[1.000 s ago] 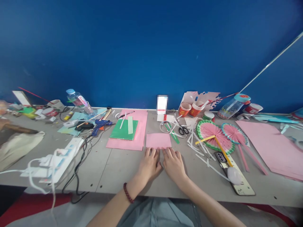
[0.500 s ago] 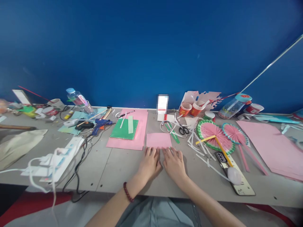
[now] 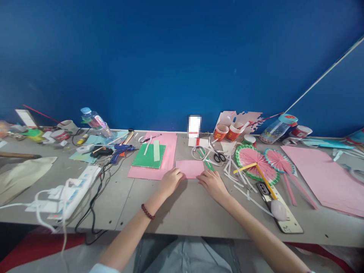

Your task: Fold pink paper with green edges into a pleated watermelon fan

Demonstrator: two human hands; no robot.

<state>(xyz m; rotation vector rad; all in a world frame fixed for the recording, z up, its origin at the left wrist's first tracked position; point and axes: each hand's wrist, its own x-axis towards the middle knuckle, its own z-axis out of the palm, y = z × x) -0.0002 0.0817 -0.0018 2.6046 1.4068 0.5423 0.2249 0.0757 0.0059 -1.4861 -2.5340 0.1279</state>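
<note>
Left hand (image 3: 170, 180): fingers curled, gripping near-left corner of pink paper sheet (image 3: 190, 168). Right hand (image 3: 212, 182): fingers pinching its near-right corner. Sheet: table (image 3: 182, 206) centre. Since earlier: hands parted, moved farther out.

The small paper sheet (image 3: 190, 168) is lying mid-table (image 3: 182, 212), with the left hand (image 3: 170, 181) touching its near left corner and the right hand (image 3: 212, 183) its near right corner. The larger paper stack (image 3: 155, 156) is sitting to its left, scissors (image 3: 218, 156) far right, and two paper fans (image 3: 263, 163) further right.
</note>
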